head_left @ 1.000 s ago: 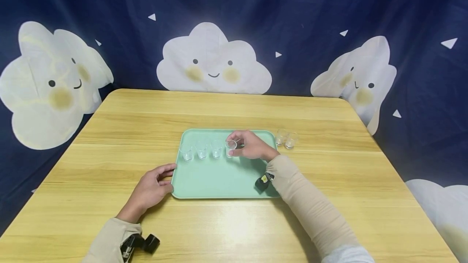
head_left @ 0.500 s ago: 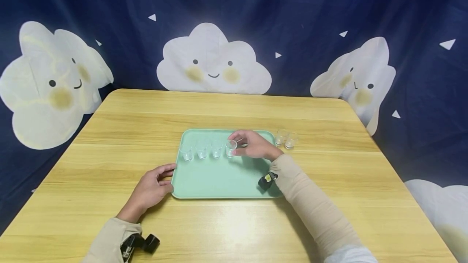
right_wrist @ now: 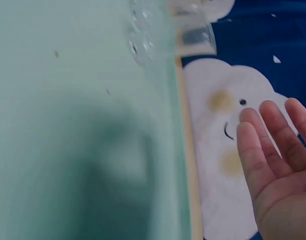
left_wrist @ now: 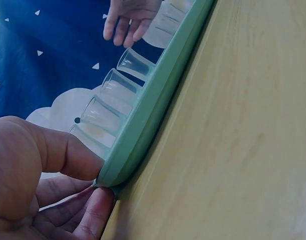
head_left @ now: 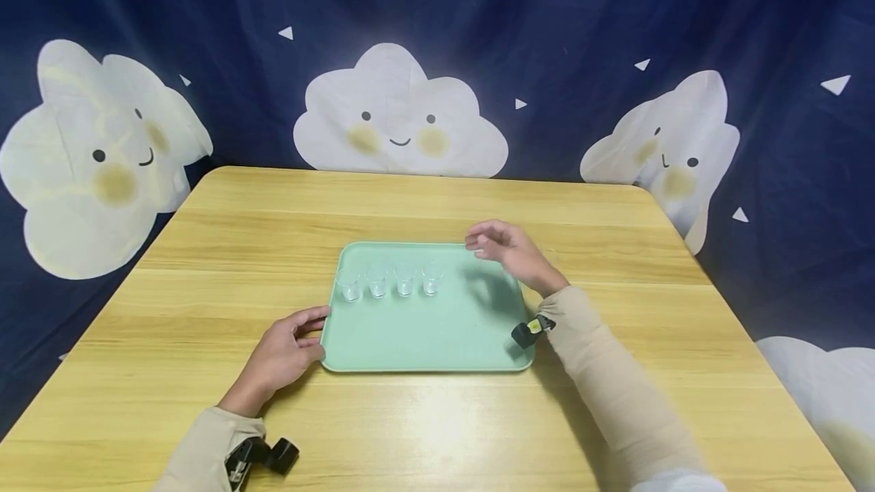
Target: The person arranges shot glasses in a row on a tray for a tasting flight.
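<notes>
Several small clear shot glasses point(head_left: 405, 281) stand upright in a row across the back left of a mint-green tray point(head_left: 424, 340). My left hand point(head_left: 287, 351) holds the tray's left edge, thumb and fingertips against the rim point(left_wrist: 125, 167). Above the tray's back right corner hovers my right hand point(head_left: 509, 253), holding nothing, its fingers point(right_wrist: 283, 132) apart and loosely bent. It is clear of the glasses; in the right wrist view the nearest glass point(right_wrist: 195, 40) is blurred at the top.
A wooden table point(head_left: 437, 431) lies beneath the tray. Right of the tray, a faint glass rim point(head_left: 551, 255) shows behind my right hand and is mostly hidden. A dark blue curtain point(head_left: 547, 21) with clouds hangs behind the table.
My right hand has let go of the rightmost shot glass in the row and moved back and right, off it. That glass stays standing on the tray. My left hand has not moved.
</notes>
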A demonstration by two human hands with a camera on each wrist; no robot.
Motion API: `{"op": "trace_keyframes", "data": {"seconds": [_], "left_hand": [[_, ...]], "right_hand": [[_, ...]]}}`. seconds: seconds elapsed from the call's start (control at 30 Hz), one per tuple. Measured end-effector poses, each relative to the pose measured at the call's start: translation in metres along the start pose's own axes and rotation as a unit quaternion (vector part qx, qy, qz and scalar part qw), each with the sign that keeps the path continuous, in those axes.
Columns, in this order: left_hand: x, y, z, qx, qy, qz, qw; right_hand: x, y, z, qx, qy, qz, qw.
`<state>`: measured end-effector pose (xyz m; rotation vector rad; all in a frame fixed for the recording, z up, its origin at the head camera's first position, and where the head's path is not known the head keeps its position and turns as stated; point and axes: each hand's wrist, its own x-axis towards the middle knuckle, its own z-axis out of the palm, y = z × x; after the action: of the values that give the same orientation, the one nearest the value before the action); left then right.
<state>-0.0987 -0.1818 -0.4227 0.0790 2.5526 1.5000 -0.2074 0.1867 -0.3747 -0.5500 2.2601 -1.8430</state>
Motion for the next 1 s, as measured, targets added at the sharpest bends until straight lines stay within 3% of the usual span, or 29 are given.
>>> {"op": "trace_keyframes", "data": {"seconds": [0.3, 0.47, 0.53, 0.7, 0.73, 1.0], "left_hand": [[0.0, -0.001, 0.0, -0.001, -0.001, 0.001, 1.0], [0.001, -0.002, 0.0, -0.003, -0.002, 0.0, 1.0], [0.002, -0.002, 0.001, -0.003, -0.001, -0.002, 1.0], [0.002, -0.002, 0.0, -0.002, 0.0, -0.003, 1.0], [0.001, -0.002, 0.0, -0.001, 0.0, -0.003, 1.0], [0.0, -0.001, 0.0, -0.001, 0.0, 0.0, 1.0]], "right_hand": [[-0.017, -0.004, -0.041, 0.074, 0.106, -0.068, 0.989], [-0.026, 0.002, -0.064, 0.09, 0.14, -0.091, 0.982], [-0.025, 0.017, -0.077, 0.107, 0.141, -0.098, 0.979], [-0.031, 0.025, -0.089, 0.09, 0.165, -0.07, 0.98], [-0.037, 0.016, -0.085, 0.065, 0.177, -0.054, 0.981], [-0.046, 0.029, -0.092, 0.005, 0.153, 0.048, 0.987]]}}
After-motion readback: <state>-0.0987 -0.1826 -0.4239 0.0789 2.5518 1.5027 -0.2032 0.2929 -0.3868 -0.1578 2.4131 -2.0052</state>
